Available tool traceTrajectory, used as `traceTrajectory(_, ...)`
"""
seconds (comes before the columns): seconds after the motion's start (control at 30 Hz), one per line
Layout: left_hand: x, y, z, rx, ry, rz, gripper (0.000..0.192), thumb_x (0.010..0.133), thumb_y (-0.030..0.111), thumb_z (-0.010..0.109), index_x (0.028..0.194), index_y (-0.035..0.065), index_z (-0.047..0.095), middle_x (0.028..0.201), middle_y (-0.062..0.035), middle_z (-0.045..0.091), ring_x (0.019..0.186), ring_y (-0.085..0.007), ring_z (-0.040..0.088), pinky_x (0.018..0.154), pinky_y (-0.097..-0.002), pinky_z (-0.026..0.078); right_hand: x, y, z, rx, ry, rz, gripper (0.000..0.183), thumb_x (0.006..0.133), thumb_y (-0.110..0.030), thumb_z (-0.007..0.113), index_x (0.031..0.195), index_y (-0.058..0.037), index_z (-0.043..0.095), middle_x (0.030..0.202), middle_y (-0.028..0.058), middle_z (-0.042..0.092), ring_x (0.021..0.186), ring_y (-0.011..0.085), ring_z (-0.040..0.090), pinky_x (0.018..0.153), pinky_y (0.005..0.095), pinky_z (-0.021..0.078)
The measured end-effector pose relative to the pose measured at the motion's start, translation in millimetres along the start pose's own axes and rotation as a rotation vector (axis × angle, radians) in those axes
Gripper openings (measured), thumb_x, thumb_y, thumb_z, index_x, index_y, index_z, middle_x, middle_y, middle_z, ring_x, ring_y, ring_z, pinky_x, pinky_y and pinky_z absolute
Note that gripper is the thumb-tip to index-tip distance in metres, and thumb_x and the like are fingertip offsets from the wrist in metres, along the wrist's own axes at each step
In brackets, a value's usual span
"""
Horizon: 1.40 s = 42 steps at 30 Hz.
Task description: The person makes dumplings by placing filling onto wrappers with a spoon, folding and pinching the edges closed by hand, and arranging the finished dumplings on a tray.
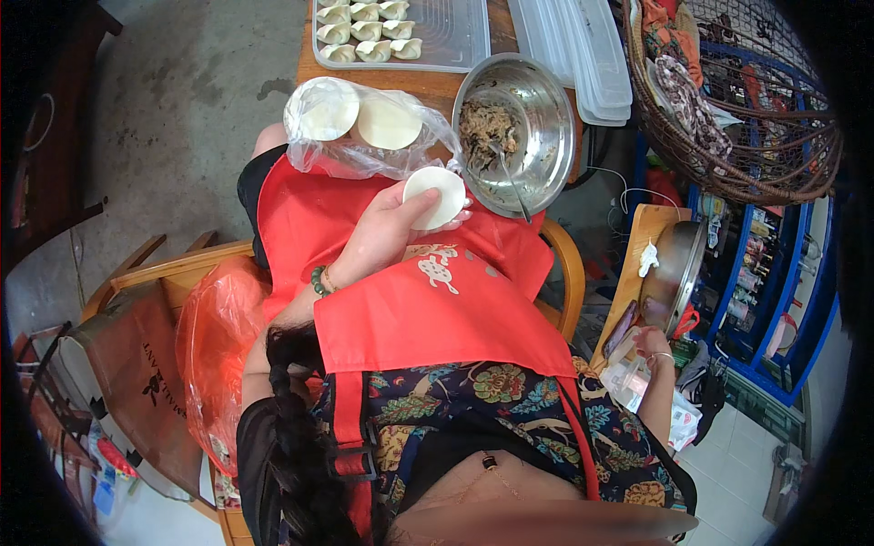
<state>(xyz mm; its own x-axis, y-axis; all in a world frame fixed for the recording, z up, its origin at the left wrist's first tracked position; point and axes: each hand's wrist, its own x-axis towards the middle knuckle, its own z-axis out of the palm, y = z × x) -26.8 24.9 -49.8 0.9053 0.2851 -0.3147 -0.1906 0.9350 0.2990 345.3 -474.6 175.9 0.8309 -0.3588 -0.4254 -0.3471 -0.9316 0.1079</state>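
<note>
My left hand (392, 222), with a green bead bracelet at its wrist, holds a round white dough wrapper (435, 198) over my lap. The thumb lies on top of it. More round wrappers (390, 123) sit in stacks inside a clear plastic bag (355, 158) just beyond. To the right of the bag, a steel bowl (556, 130) contains minced filling (486, 126) with a metal spoon (513, 181) in it. Far out to my right, my right hand (654, 340) is at a small pale dish (623, 345); its fingertips are too unclear to show a grip.
Folded dumplings (367, 31) stand in rows in a clear plastic tray (457, 41) on the wooden table (437, 82). Stacked plastic lids or trays (601, 75) lie beside it. A wicker basket (758, 184) hangs over the right side. A steel basin (672, 280) rests on a wooden surface (638, 235).
</note>
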Motion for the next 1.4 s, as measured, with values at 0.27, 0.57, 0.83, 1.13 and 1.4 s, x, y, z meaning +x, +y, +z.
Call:
traceTrajectory(0.27, -4, 0, -2, -0.025, 0.045, 0.023, 0.037, 0.103, 0.015, 0.05, 0.134, -0.0063, 0.049, 0.127, -0.0165, 0.061, 0.113, -0.0279, 0.064, 0.099, -0.0384, 0.054, 5, -7, 25, 0.079, 0.033, 0.054, 0.014, 0.095, -0.025, 0.05, 0.104, -0.0164, 0.057, 0.079, 0.0, 0.06, 0.066, 0.0149, 0.053, 0.059, 0.0344, 0.0432)
traceTrajectory(0.57, -1, 1, -1, -0.047, 0.053, 0.006, 0.034, 0.102, 0.012, 0.051, 0.13, -0.0075, 0.052, 0.12, -0.0181, 0.064, 0.108, -0.0286, 0.067, 0.096, -0.0382, 0.056, 77, 43, 39, -0.154, 0.028, -0.057, 0.02, 0.094, -0.017, 0.047, 0.102, -0.009, 0.063, 0.078, 0.006, 0.062, 0.057, 0.0192, 0.056, 0.047, 0.0377, 0.0421)
traceTrajectory(0.83, -3, 3, 5, -0.038, 0.107, 0.027, 0.034, 0.099, 0.013, 0.056, 0.127, -0.0067, 0.055, 0.119, -0.0172, 0.066, 0.108, -0.0274, 0.067, 0.095, -0.0368, 0.055, 92, 28, 36, 0.009, 0.162, -0.182, 0.014, 0.09, -0.013, 0.055, 0.101, -0.0071, 0.062, 0.081, 0.006, 0.062, 0.064, 0.0195, 0.057, 0.063, 0.0357, 0.048)
traceTrajectory(1.13, -3, 1, 7, -0.048, 0.085, 0.015, 0.036, 0.101, 0.012, 0.052, 0.131, -0.0074, 0.05, 0.121, -0.0179, 0.064, 0.109, -0.0291, 0.066, 0.098, -0.0387, 0.054, 53, -34, 40, 0.261, 0.46, -0.613, 0.027, 0.079, 0.011, 0.045, 0.102, -0.0011, 0.052, 0.108, 0.0136, 0.065, 0.106, 0.0221, 0.062, 0.1, 0.0329, 0.0429)
traceTrajectory(1.4, -6, 1, 11, -0.004, 0.076, -0.001, 0.036, 0.103, 0.013, 0.05, 0.133, -0.0062, 0.05, 0.123, -0.0173, 0.063, 0.11, -0.0273, 0.066, 0.097, -0.0385, 0.055, 5, -72, 78, 0.159, 0.356, -0.806, 0.034, 0.076, 0.013, 0.046, 0.107, -0.0022, 0.048, 0.122, 0.0181, 0.062, 0.119, 0.0285, 0.058, 0.106, 0.0334, 0.0389)
